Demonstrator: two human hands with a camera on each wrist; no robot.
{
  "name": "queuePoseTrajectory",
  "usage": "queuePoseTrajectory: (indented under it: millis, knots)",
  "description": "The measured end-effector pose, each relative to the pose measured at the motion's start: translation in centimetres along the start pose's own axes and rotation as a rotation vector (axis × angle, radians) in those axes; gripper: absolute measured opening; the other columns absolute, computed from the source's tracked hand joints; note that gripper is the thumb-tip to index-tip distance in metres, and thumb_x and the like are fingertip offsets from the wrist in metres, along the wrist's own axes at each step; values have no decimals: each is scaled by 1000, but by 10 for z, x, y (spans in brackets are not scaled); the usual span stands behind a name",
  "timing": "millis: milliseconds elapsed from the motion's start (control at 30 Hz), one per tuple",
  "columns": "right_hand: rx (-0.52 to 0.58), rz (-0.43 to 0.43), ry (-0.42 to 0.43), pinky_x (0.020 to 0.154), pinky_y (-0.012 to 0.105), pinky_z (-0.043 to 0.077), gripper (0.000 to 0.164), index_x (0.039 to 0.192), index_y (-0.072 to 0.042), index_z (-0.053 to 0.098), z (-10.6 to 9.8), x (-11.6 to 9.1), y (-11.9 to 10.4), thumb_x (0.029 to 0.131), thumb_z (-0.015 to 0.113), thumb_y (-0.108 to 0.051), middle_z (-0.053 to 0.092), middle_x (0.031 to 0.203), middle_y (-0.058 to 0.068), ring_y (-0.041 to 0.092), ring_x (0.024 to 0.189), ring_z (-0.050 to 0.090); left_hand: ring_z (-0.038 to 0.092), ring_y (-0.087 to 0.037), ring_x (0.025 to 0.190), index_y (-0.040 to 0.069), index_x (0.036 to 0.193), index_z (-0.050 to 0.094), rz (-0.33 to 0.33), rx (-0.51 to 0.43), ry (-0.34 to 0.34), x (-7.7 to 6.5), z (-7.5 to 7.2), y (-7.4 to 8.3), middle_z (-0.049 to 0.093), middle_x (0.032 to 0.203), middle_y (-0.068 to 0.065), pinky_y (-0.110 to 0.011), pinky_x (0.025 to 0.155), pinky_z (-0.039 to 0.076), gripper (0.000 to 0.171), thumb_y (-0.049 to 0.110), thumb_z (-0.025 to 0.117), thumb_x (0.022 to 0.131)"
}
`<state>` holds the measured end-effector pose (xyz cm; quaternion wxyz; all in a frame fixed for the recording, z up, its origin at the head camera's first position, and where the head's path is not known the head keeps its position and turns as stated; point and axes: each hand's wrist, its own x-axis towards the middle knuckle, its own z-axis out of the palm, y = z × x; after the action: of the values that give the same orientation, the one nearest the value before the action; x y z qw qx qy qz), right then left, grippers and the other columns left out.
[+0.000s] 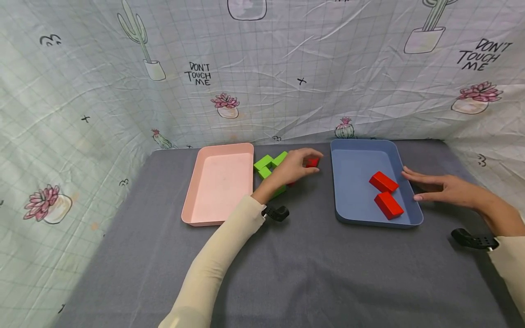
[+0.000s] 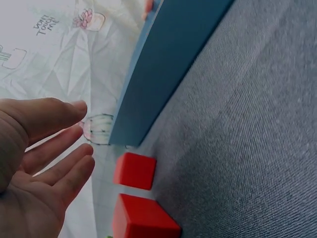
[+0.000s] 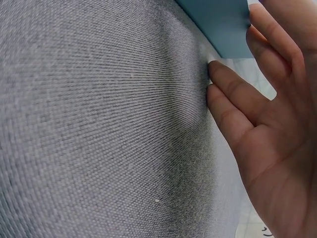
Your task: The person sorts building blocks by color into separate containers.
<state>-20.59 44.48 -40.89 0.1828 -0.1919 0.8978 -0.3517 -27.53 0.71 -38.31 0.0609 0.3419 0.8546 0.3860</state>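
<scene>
Grey cloth tabletop (image 1: 311, 273). Blue rectangular plastic-looking tray (image 1: 352, 182); right hand (image 1: 453, 190), fingers straight, against its side. Left hand (image 1: 292, 166): thumb and fingers apart, nothing held, beside loose red oblong block (image 1: 312, 162), between bright-green oblong blocks (image 1: 264, 163) and tray. Step, judged: pickup, not yet gripped. Next calls for closing thumb and fingers on red block.

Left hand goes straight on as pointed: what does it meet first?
Probably the blue tray, on its left side. How high the left hand sits is unclear, so it might pass over the edge instead.
</scene>
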Motion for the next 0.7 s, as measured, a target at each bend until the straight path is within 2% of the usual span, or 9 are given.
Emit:
queuePoseTrajectory:
  millis: [100,267,367,533,700]
  knots:
    - [3,-2,-3,107,81,15,72,160,-15,34,0,0,0,97,69,-17,13,165,-15,-32,120,18,62,-28,123,3,136,63,-20,11,18,3,1,-5,64,136,-10,-34,103,51,47,15,77,93]
    - [8,-6,0,112,77,12,71,160,-15,33,0,-1,1,97,68,-16,14,159,-27,-32,122,18,62,-25,121,7,135,64,-98,48,79,9,4,-12,66,133,-9,-32,99,53,51,23,81,89]
    - [2,-2,0,111,78,13,72,160,-16,33,0,-1,1,97,68,-16,15,158,-29,-32,121,18,64,-23,117,8,134,64,-164,56,117,13,6,-15,67,129,-10,-31,94,54,53,25,84,87]
    - [-20,22,-4,105,81,19,73,160,-17,33,0,-1,1,97,70,-19,12,165,-14,-32,118,19,66,-20,111,7,133,64,-252,72,125,22,9,-19,69,127,-9,-28,90,54,56,26,86,85]
    - [-20,32,-3,104,82,20,73,160,-18,33,0,0,2,97,70,-20,12,168,-4,-32,117,19,66,-19,105,5,130,65,-289,112,125,30,13,-23,69,125,-8,-26,88,53,55,25,87,84]
